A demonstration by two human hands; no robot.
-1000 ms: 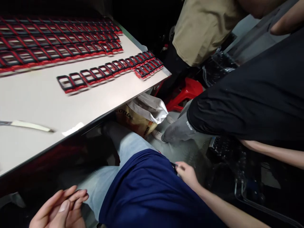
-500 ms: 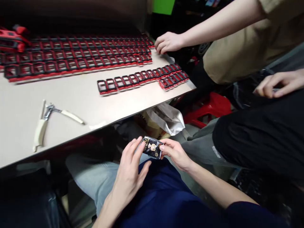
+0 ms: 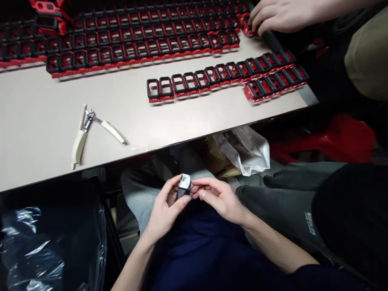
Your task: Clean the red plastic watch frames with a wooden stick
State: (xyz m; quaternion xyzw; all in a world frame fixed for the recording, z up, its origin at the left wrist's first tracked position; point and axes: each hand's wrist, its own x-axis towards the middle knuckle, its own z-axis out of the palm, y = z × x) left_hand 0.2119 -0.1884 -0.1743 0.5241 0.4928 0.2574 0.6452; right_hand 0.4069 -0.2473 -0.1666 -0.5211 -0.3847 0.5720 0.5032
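Note:
Over my lap, my left hand (image 3: pixel 166 202) grips a small dark box (image 3: pixel 184 186) between thumb and fingers. The box stands with its whitish end facing up, and its printed face is turned out of sight. My right hand (image 3: pixel 216 198) is at the right side of the box, its fingers curled and the thumb close to them. The fingertips seem to touch the box edge; whether they pinch anything is hidden. On the table above lies a pair of cutting pliers (image 3: pixel 87 121) with cream handles, spread apart.
Rows of red-and-black frames (image 3: pixel 136 52) cover the table's (image 3: pixel 127 109) far side, with shorter rows (image 3: pixel 194 81) nearer. A co-worker's hand (image 3: pixel 279 16) reaches in at upper right. Below the table edge are a white bag (image 3: pixel 248 149), a red stool (image 3: pixel 345 137) and black plastic (image 3: pixel 45 242).
The box has turned from showing its printed face to showing its whitish end. My left hand has closed on it; my right has shifted its hold. The view has swung left and down.

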